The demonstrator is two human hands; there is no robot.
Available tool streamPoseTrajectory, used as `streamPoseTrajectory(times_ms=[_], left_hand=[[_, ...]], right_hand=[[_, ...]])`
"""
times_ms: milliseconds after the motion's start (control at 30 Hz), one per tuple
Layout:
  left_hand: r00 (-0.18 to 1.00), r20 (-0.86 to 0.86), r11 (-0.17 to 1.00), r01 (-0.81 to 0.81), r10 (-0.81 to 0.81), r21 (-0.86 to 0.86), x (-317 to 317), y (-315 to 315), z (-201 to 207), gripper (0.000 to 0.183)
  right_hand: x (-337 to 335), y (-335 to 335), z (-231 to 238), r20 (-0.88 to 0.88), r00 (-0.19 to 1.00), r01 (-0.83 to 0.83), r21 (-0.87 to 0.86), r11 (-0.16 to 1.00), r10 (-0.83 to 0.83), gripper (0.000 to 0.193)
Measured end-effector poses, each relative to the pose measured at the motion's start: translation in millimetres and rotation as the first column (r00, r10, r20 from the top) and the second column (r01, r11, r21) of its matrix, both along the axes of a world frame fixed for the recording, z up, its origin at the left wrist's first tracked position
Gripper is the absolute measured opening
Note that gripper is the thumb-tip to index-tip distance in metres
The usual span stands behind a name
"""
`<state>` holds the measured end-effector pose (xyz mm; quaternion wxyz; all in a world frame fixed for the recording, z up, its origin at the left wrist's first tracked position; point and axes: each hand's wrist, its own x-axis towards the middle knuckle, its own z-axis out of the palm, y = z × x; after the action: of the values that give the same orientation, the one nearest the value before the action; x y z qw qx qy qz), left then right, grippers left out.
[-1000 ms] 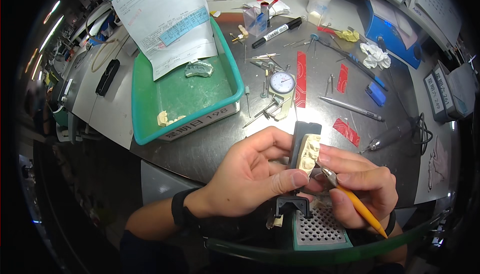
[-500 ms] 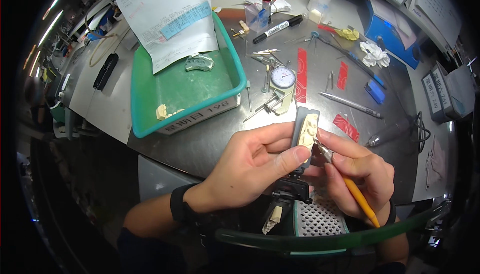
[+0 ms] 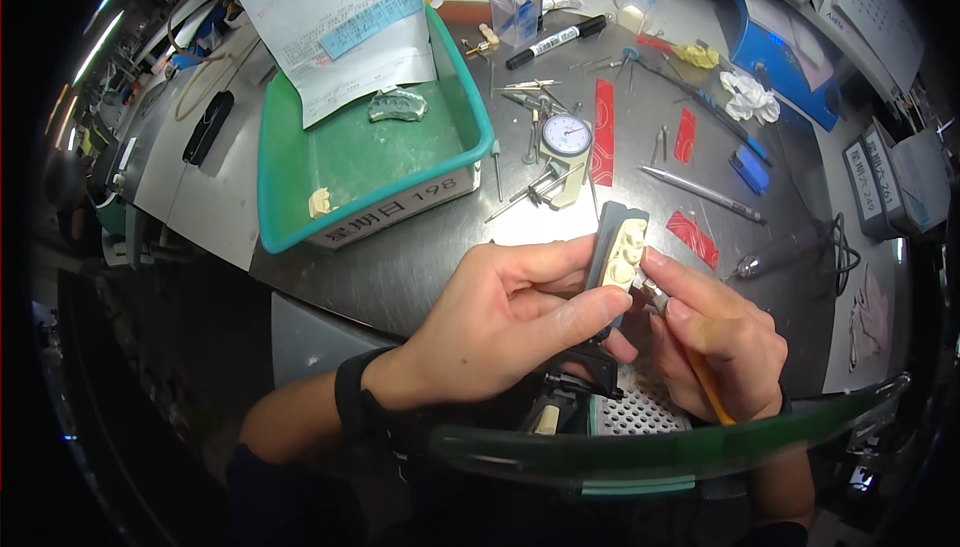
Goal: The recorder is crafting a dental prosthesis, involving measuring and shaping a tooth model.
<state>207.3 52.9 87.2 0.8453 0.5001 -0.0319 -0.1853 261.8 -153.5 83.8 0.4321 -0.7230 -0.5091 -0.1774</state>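
Observation:
My left hand (image 3: 490, 322) is closed around a dental model, a cream tooth cast (image 3: 626, 255) set in a dark grey base. The thumb lies on the cast's near end. Below the fingers hangs the black hinge of an articulator (image 3: 588, 372), with another cream cast piece (image 3: 547, 420) lower down. My right hand (image 3: 722, 342) pinches an orange-handled tool (image 3: 707, 387) with a metal collar, pen-like. Its front end is at the cast's right side; the fingertips hide the very tip, so contact cannot be made out.
A green bin (image 3: 375, 202) with papers (image 3: 340, 47) and cast pieces stands left. Beyond my hands lie a dial gauge (image 3: 567, 137), a black marker (image 3: 557, 42), a metal pencil-like tool (image 3: 700, 193), red strips (image 3: 604, 132) and a handpiece (image 3: 775, 250). A perforated plate (image 3: 640, 407) is below.
The model has turned slightly and shifted right and up in my left hand. The orange-handled tool sits at a steeper angle. The view has tilted a little.

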Motion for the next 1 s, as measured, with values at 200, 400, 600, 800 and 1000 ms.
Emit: streamPoseTrajectory(times_ms=[200, 400, 600, 800, 1000], left_hand=[[0.998, 0.059, 0.999, 0.031, -0.03, -0.021, -0.4, 0.9, -2.1, 0.045], [0.994, 0.086, 0.989, 0.084, -0.073, -0.126, -1.8, 3.2, -4.5, 0.046], [0.988, 0.108, 0.981, 0.126, -0.111, -0.146, -0.1, 3.7, -5.7, 0.047], [0.994, 0.047, 0.977, 0.108, -0.101, -0.186, -0.1, 2.7, -2.2, 0.046], [0.994, 0.049, 0.991, 0.104, -0.1, -0.086, -0.3, 2.3, -1.8, 0.049]], right_hand=[[-5.9, -10.6, 7.0, -0.257, 0.96, -0.09, 0.082, 0.993, 0.108, 0.024], [-8.0, -16.2, 2.5, -0.46, 0.846, -0.153, 0.275, 0.949, 0.269, 0.02], [-7.8, -15.5, -0.2, -0.479, 0.83, -0.14, 0.319, 0.937, 0.287, 0.018], [-14.2, -14.2, -1.4, -0.54, 0.802, -0.065, 0.344, 0.937, 0.254, 0.017], [-17.3, -11.2, -0.9, -0.466, 0.878, 0.003, 0.236, 0.972, 0.11, 0.019]])
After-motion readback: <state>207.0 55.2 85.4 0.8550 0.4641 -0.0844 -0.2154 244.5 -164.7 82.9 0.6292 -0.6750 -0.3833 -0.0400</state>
